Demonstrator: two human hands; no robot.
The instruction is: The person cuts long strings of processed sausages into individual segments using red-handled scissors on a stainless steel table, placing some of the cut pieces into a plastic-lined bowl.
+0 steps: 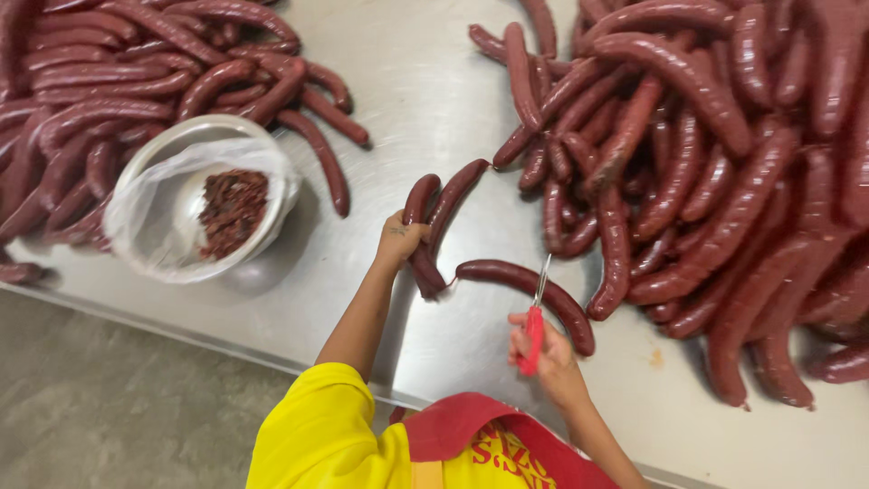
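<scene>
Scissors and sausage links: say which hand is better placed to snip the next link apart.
Right. The right hand holds the red-handled scissors, blades pointing at the loose sausage. The left hand is busy gripping two sausages beside it.

Left hand (pixel 399 237) closed in a grip, arm stretched forward, right hand (pixel 543 349) curled in a grip, wrist bent inward

My one head camera looks steeply down, close over the steel bench (pixel 434 100), from its near edge.
</scene>
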